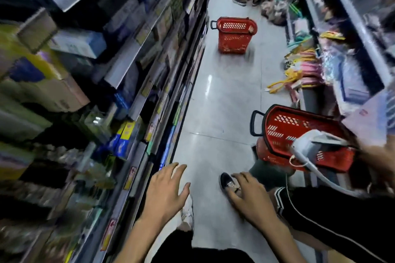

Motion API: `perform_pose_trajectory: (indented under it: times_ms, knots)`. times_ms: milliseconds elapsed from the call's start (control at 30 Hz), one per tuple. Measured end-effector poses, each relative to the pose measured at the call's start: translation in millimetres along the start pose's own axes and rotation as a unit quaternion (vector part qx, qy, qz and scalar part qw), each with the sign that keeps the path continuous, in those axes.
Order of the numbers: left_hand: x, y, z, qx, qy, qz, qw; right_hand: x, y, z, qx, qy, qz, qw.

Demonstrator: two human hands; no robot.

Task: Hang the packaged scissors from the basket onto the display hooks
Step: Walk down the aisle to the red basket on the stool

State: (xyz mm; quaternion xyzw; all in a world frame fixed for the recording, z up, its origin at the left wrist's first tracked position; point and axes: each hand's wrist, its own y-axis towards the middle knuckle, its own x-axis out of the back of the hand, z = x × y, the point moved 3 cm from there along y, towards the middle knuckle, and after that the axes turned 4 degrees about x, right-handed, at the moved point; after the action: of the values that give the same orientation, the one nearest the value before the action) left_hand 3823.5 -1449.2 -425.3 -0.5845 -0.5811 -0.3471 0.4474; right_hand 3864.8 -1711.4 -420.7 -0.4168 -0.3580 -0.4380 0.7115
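Both my hands hang in front of me over the aisle floor, holding nothing. My left hand (167, 188) has its fingers spread and straight, near the lower edge of the left shelving. My right hand (249, 195) is relaxed, fingers loosely extended, above a black shoe. A red basket (284, 132) stands to the right, close by, with a black handle; a white device partly covers it. No packaged scissors or display hooks can be made out in the blurred view.
A second red basket (234, 35) stands farther down the aisle floor (213, 113). Stocked shelves (128, 70) line the left, more goods (303, 70) the right. Another person's leg (333, 215) in black trousers is at lower right; people stand at the far end.
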Motion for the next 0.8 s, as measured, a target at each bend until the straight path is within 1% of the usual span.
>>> perform_pose_trajectory:
  times_ms: [167,267,467,633,800]
  knots:
    - [32,139,-2,-0.029,-0.009,-0.005,1.000,49,109,6,-0.017,-0.001,-0.029,0.999]
    - [54,206,-7,-0.043,-0.011,-0.013,0.999,74,161,5,-0.023,0.010,-0.050,0.998]
    - [70,351,-20,-0.072,0.025,0.003,0.997,116,281,-16,-0.049,0.040,-0.070,0.996]
    - [67,470,-33,-0.055,0.032,0.009,0.998,142,400,-55,-0.055,0.066,-0.058,0.995]
    - [77,588,-60,-0.011,0.045,0.023,0.999,197,515,-88,-0.053,0.078,-0.047,0.994]
